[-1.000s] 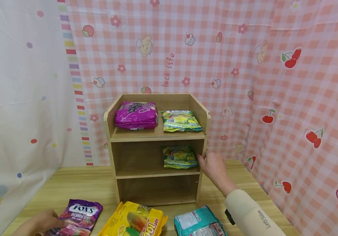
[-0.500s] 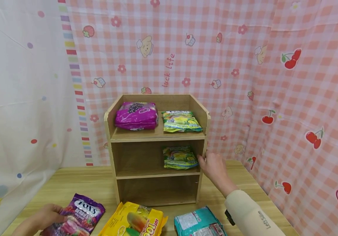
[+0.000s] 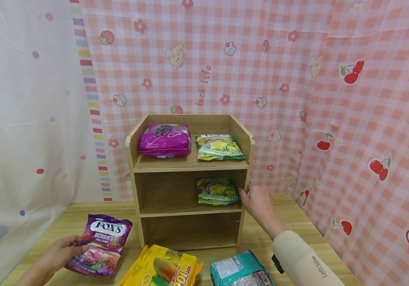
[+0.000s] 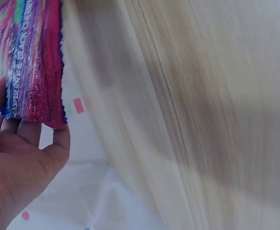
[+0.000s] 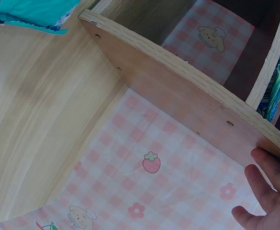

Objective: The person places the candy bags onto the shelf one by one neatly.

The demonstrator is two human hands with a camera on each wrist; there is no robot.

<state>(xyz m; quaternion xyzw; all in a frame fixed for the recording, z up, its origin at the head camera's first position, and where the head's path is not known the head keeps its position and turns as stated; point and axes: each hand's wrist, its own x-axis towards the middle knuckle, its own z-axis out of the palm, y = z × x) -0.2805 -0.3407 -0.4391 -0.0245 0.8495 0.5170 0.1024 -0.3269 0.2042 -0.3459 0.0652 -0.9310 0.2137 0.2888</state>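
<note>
My left hand holds a purple FOX'S Berries candy bag by its left side, thumb in front, raised above the table. In the left wrist view the fingers support the lower edge of the candy bag. A three-tier wooden shelf stands in the middle. With thumb at the front edge and fingers along the outer side, my right hand grips its right side panel, beside the middle tier. A green candy bag lies on that tier, close to the right thumb.
On the top tier lie a magenta grape bag and a green FOX'S bag. A yellow bag and a teal bag lie on the wooden table before the shelf. Patterned cloths surround the table.
My left hand has lifted the FOX'S Berries bag from the table and moved it up and slightly right, tilting its front into view. The right hand stays on the shelf.
</note>
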